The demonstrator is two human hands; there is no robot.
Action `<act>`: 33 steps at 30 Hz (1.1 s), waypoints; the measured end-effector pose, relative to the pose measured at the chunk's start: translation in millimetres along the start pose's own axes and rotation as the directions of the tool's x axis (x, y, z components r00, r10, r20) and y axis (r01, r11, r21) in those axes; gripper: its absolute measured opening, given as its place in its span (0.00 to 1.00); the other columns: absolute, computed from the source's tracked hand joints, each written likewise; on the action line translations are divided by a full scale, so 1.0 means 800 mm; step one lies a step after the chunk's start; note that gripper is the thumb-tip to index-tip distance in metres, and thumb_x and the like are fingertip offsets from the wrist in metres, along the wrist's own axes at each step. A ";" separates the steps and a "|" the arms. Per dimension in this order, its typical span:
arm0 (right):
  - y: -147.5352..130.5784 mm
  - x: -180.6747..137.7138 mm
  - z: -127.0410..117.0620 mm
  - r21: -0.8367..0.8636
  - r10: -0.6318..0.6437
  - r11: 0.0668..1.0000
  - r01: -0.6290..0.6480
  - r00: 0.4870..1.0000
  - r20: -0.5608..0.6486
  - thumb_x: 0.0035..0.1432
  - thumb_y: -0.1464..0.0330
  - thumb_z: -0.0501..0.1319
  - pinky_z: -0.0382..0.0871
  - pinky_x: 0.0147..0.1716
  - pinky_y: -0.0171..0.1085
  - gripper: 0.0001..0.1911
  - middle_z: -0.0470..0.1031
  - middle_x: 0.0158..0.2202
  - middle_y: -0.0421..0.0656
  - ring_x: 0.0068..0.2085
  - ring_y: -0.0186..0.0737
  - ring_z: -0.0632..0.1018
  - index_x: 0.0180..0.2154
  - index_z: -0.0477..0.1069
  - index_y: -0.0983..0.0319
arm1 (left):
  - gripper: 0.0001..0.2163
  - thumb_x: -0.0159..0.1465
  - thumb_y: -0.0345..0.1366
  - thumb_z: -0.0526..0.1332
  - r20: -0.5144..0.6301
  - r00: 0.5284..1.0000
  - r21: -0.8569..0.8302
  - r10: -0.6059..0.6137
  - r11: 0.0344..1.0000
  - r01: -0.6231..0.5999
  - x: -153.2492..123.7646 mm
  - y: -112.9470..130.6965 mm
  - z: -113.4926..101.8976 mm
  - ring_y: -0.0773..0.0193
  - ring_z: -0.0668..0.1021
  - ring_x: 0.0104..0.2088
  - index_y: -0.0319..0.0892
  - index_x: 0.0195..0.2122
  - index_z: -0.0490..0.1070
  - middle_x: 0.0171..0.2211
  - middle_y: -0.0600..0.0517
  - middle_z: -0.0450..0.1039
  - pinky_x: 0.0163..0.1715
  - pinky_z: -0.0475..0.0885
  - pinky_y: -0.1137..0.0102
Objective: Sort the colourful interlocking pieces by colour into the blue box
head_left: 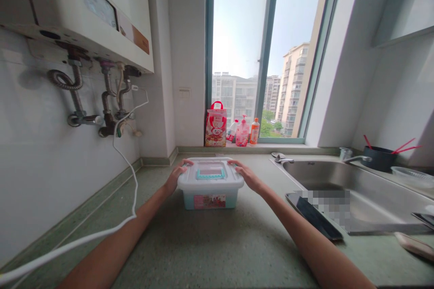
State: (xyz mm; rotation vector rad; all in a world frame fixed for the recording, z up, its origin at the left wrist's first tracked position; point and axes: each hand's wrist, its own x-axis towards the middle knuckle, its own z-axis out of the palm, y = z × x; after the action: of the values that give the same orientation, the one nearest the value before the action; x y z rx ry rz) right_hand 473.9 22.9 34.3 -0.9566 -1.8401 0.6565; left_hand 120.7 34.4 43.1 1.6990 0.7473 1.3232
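Clasping the lidded box (210, 185), inside hidden, are both hands (176, 176) (249, 176).

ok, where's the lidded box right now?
Head view, just left of center and below mid-height: the lidded box sits on the countertop between the left hand and right hand, left of the sink.

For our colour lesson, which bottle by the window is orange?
The rightmost bottle is orange; the pump bottle is pink, the leftmost bottle mostly white.

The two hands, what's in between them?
In the head view, a lidded plastic box with a turquoise handle on top lies between the left hand and the right hand.
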 end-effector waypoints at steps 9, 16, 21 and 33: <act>-0.024 -0.003 -0.027 -0.425 -0.036 0.903 0.057 0.998 0.058 0.69 0.54 0.50 0.67 0.38 0.35 0.28 0.82 0.32 0.42 0.32 0.42 0.77 0.58 0.78 0.58 | 0.17 0.60 0.45 0.58 0.057 0.998 0.057 0.010 0.998 -0.013 0.006 -0.001 -0.009 0.58 0.71 0.35 0.41 0.45 0.73 0.40 0.50 0.72 0.33 0.65 0.68; -0.033 -0.003 -0.025 -0.368 -0.028 0.929 0.043 0.999 0.047 0.66 0.56 0.51 0.66 0.33 0.34 0.28 0.83 0.37 0.42 0.30 0.39 0.76 0.57 0.79 0.59 | 0.17 0.60 0.46 0.57 0.080 0.997 0.043 0.012 0.999 -0.016 0.009 -0.006 -0.010 0.58 0.72 0.37 0.42 0.46 0.72 0.44 0.50 0.72 0.35 0.67 0.67; -0.034 -0.003 -0.022 -0.318 0.001 0.948 0.012 0.999 0.041 0.65 0.56 0.52 0.65 0.30 0.34 0.28 0.82 0.39 0.43 0.29 0.37 0.73 0.57 0.79 0.61 | 0.18 0.59 0.46 0.57 0.088 0.996 0.060 0.005 0.998 -0.010 0.009 0.001 -0.009 0.58 0.72 0.34 0.42 0.45 0.71 0.42 0.50 0.72 0.33 0.66 0.67; -0.006 -0.012 -0.013 -0.071 0.151 0.987 -0.145 0.984 0.097 0.57 0.64 0.55 0.74 0.32 0.36 0.39 0.80 0.54 0.44 0.32 0.37 0.77 0.70 0.62 0.54 | 0.17 0.59 0.45 0.58 0.077 0.997 0.001 0.008 1.000 -0.008 0.008 -0.002 -0.008 0.58 0.72 0.34 0.42 0.45 0.72 0.42 0.50 0.73 0.32 0.67 0.68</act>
State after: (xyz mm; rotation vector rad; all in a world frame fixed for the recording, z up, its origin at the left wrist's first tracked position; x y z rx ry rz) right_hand 484.5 12.5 37.9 -1.1288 -1.9018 0.7529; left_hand 116.3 42.4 45.4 1.7459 0.6976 1.2553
